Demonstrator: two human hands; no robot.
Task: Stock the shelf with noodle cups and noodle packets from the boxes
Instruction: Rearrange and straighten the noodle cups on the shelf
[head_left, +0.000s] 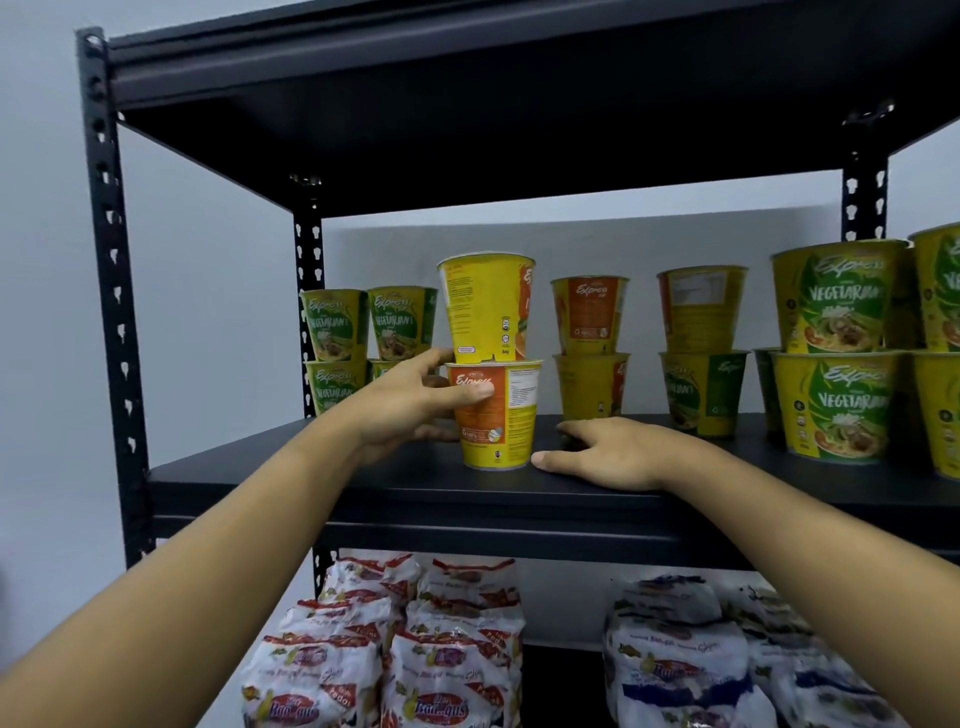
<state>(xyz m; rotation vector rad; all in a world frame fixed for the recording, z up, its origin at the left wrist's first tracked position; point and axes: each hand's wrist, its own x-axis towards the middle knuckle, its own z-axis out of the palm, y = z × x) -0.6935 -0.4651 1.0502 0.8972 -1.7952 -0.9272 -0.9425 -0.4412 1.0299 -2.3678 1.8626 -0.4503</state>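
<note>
Two-high stack of orange-and-yellow noodle cups at the front of the middle shelf board (363, 483), left of centre: the lower cup (496, 415) stands on the board and carries the upper cup (485, 306) upright on its lid. The left hand (415, 400) grasps the lower cup from its left side, fingers curled across the orange panel. The right hand (608, 452) lies flat and released on the board just right of the cup's base, holding nothing; whether its thumb touches the cup cannot be told. The step in hand appears to be seating this stack in its row. The next move probably calls for a level push toward the back, slow enough that the unsupported upper cup does not tip. Green vegetarian cups (332, 325) stand stacked behind on the left, orange cups (589, 314) behind on the right, and larger-looking vegetarian cups (836, 400) at far right. Below, red-printed noodle packets (441, 649) and blue-printed noodle packets (675, 665) fill the lower level. The black steel rack (111, 291) stands against a pale wall (208, 312); no boxes are in view.
</note>
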